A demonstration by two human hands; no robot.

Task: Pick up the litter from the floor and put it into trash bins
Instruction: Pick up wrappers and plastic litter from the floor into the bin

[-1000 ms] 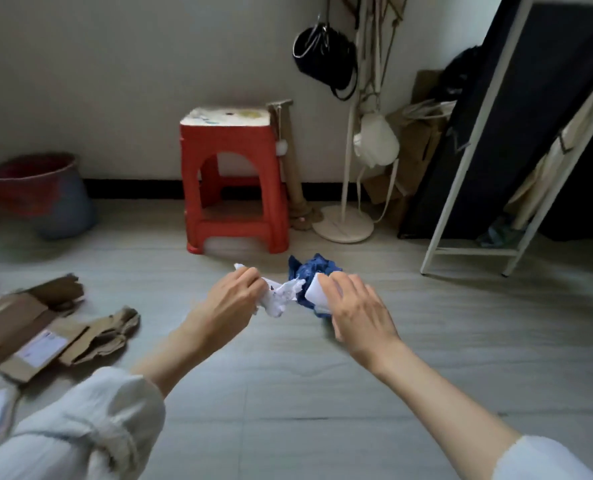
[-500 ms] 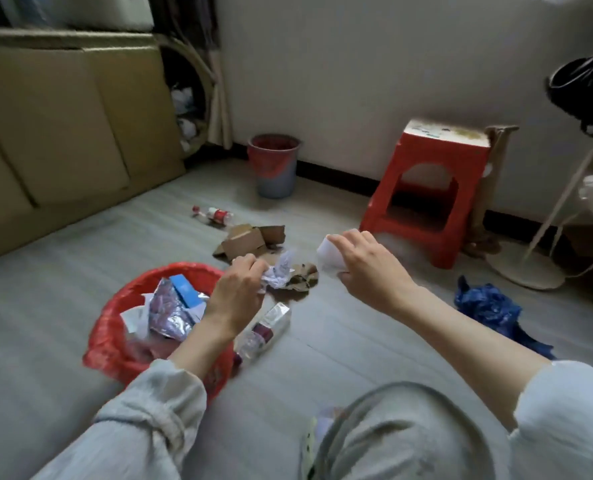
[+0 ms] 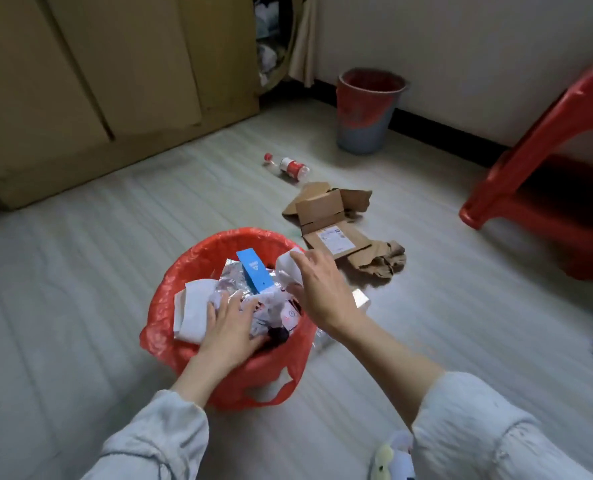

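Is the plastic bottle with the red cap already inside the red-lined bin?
No, the plastic bottle lies on the floor, well apart from the red-lined bin, near the grey bin.

A second ago both my hands were out by the blue crumpled bag near the stool, each pinching a scrap of white paper; now they are over the red-lined bin (image 3: 191,271) in front of me. My left hand (image 3: 231,327) has let go its grip and lies spread with straight fingers on the litter in the bin, the crumpled white tissue (image 3: 270,303) lying just beyond its fingertips. My right hand (image 3: 322,289) has come from above the floor to the bin's far rim, fingers loosened, with the white paper (image 3: 288,268) at its fingertips over the pile. My view has swung left from the stool to the bin.
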